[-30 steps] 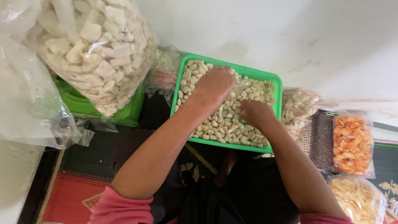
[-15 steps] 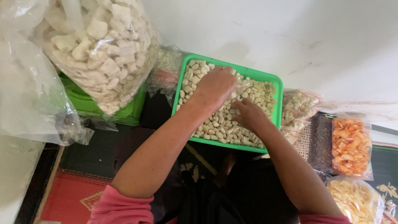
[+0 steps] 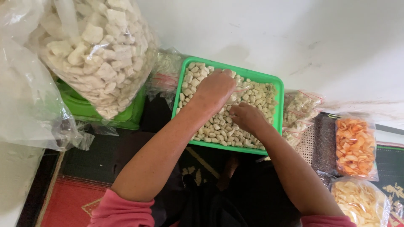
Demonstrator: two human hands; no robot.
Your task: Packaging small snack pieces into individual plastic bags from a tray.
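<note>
A green plastic tray [image 3: 277,90] holds several small pale snack pieces [image 3: 219,128]. My left hand [image 3: 214,90] lies curled over the far middle of the tray. Its fingers pinch the red-edged mouth of a small clear bag [image 3: 243,89]. My right hand [image 3: 247,117] sits just below and to the right, knuckles up, fingers closed into the pieces close to the bag. What lies inside its fingers is hidden.
A big clear sack of white chunks [image 3: 99,54] rests on a green box [image 3: 105,115] at the left. Small filled bags [image 3: 301,111] lie right of the tray. Bags of orange chips [image 3: 355,147] and pale chips [image 3: 360,201] sit at the far right. A white wall [image 3: 315,42] lies beyond.
My right hand has slid left across the tray, closer to my left hand. The left hand has stayed over the far middle of the tray.
</note>
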